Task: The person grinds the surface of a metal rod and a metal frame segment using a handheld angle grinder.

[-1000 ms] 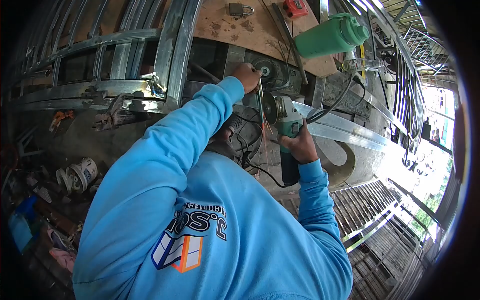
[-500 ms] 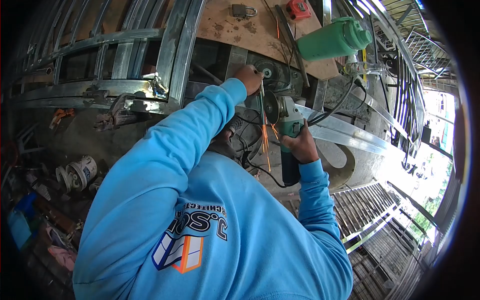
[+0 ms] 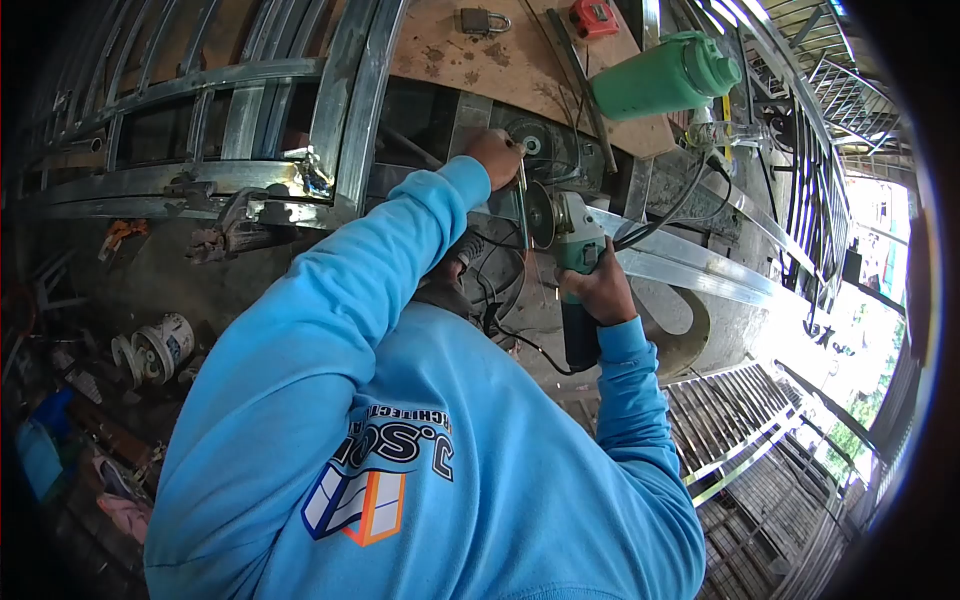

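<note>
My right hand (image 3: 597,288) is wrapped round the body of a green angle grinder (image 3: 575,255), which points up with its disc (image 3: 541,214) on the left side. Just left of that disc, a thin metal piece (image 3: 522,205) hangs down from my left hand (image 3: 495,157), whose fingers are closed on its upper end. Faint sparks show below the disc. Whether disc and metal touch is too small to tell. Behind my left hand lies a second grinder-like tool with a round disc (image 3: 530,145).
A wooden board (image 3: 440,50) holds a padlock (image 3: 485,21), a red tape measure (image 3: 594,18) and a green bottle (image 3: 660,77). Metal frames (image 3: 350,110) stand at the left, with a white bucket (image 3: 165,345) below. Black cables (image 3: 530,347) run near the grinder.
The orange sparks below the disc have shrunk to faint traces. Both hands keep nearly the same places and the same holds.
</note>
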The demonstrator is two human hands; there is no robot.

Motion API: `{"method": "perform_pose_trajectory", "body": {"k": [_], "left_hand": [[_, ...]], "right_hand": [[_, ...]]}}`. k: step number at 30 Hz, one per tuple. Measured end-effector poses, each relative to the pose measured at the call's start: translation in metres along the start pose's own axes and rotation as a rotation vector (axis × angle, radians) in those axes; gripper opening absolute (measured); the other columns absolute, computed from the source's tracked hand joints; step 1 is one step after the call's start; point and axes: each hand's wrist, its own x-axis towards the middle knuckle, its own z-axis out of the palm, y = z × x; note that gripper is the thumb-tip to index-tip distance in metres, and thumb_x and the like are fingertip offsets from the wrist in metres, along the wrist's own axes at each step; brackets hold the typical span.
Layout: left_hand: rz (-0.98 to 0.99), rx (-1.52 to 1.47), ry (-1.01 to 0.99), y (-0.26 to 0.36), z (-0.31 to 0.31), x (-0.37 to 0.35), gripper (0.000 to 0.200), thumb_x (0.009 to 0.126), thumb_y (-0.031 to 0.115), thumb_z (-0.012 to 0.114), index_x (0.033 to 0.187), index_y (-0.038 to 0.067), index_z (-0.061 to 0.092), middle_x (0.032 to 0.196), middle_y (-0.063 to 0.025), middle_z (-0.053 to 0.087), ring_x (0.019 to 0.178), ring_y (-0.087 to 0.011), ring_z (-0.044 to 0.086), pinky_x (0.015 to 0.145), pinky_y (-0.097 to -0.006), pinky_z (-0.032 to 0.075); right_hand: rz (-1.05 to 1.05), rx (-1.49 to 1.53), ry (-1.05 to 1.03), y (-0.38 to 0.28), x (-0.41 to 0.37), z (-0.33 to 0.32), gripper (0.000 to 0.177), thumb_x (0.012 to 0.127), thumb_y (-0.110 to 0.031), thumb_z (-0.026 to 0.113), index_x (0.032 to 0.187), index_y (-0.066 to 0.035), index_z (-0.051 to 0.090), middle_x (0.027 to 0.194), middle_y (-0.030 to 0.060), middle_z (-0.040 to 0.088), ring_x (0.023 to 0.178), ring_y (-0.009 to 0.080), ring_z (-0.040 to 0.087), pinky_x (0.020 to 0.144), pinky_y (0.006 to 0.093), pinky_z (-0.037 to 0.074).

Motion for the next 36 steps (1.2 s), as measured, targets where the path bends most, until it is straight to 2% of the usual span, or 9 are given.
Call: {"method": "perform_pose_trajectory", "body": {"k": [11, 13, 17, 20, 26, 32, 35, 36], "left_hand": [[0.019, -0.002, -0.010, -0.009, 0.004, 0.008, 0.028, 0.098, 0.024, 0.064, 0.104, -0.004, 0.066, 0.082, -0.0123, 0.071, 0.064, -0.0185, 0.067, 0.062, -0.0353, 0.052], [-0.028, -0.082, -0.075, -0.003, 0.000, 0.004, 0.028, 0.099, 0.023, 0.064, 0.106, -0.004, 0.065, 0.082, -0.0115, 0.071, 0.064, -0.0170, 0.067, 0.060, -0.0345, 0.053], [-0.069, -0.258, -0.166, 0.003, -0.008, -0.002, 0.026, 0.099, 0.020, 0.065, 0.109, -0.004, 0.062, 0.083, -0.0101, 0.070, 0.062, -0.0148, 0.066, 0.053, -0.0322, 0.053], [-0.089, -0.364, -0.158, 0.007, -0.008, -0.008, 0.023, 0.097, 0.017, 0.066, 0.108, -0.003, 0.060, 0.085, -0.0101, 0.068, 0.060, -0.0153, 0.065, 0.049, -0.0308, 0.052], [-0.105, -0.423, -0.153, 0.013, -0.013, -0.014, 0.021, 0.098, 0.015, 0.065, 0.108, -0.003, 0.059, 0.086, -0.0107, 0.067, 0.060, -0.0162, 0.065, 0.048, -0.0303, 0.051], [-0.117, -0.387, -0.179, 0.018, -0.018, -0.017, 0.021, 0.100, 0.011, 0.059, 0.115, -0.003, 0.059, 0.089, -0.0120, 0.068, 0.059, -0.0167, 0.065, 0.047, -0.0308, 0.051], [-0.091, -0.344, -0.149, 0.020, -0.015, -0.019, 0.027, 0.099, 0.017, 0.063, 0.119, -0.001, 0.059, 0.088, -0.0128, 0.069, 0.060, -0.0166, 0.066, 0.049, -0.0314, 0.051], [-0.049, -0.245, -0.146, 0.024, -0.014, -0.020, 0.029, 0.097, 0.020, 0.065, 0.119, 0.001, 0.060, 0.087, -0.0128, 0.069, 0.059, -0.0165, 0.065, 0.049, -0.0314, 0.051]], "right_hand": [[-0.011, -0.078, 0.015, 0.001, 0.003, -0.002, 0.078, 0.070, -0.023, 0.082, 0.133, 0.006, 0.046, 0.111, 0.0176, 0.068, 0.098, 0.0254, 0.067, 0.089, 0.0361, 0.053], [0.026, -0.142, 0.024, 0.007, -0.002, -0.004, 0.077, 0.071, -0.022, 0.081, 0.133, 0.005, 0.046, 0.111, 0.0176, 0.068, 0.099, 0.0250, 0.066, 0.090, 0.0357, 0.053], [-0.025, 0.027, 0.016, 0.003, -0.019, -0.008, 0.075, 0.071, -0.021, 0.081, 0.133, 0.005, 0.046, 0.111, 0.0174, 0.069, 0.100, 0.0244, 0.067, 0.091, 0.0357, 0.053], [-0.002, 0.079, 0.034, -0.006, -0.033, -0.013, 0.073, 0.072, -0.020, 0.080, 0.133, 0.004, 0.047, 0.111, 0.0171, 0.069, 0.100, 0.0241, 0.067, 0.091, 0.0358, 0.053], [-0.002, 0.030, 0.061, -0.002, -0.034, -0.014, 0.072, 0.071, -0.020, 0.079, 0.132, 0.005, 0.049, 0.110, 0.0176, 0.069, 0.101, 0.0252, 0.067, 0.092, 0.0362, 0.053], [-0.002, 0.018, 0.031, -0.007, -0.037, -0.014, 0.074, 0.071, -0.020, 0.077, 0.134, 0.005, 0.048, 0.112, 0.0184, 0.069, 0.101, 0.0264, 0.068, 0.092, 0.0370, 0.053], [-0.003, 0.032, 0.045, -0.004, -0.037, -0.014, 0.073, 0.071, -0.020, 0.077, 0.133, 0.005, 0.048, 0.112, 0.0181, 0.069, 0.100, 0.0263, 0.067, 0.091, 0.0367, 0.053], [-0.004, 0.034, 0.055, -0.003, -0.037, -0.015, 0.072, 0.071, -0.019, 0.077, 0.133, 0.005, 0.048, 0.112, 0.0177, 0.068, 0.100, 0.0260, 0.067, 0.091, 0.0365, 0.053]]}}
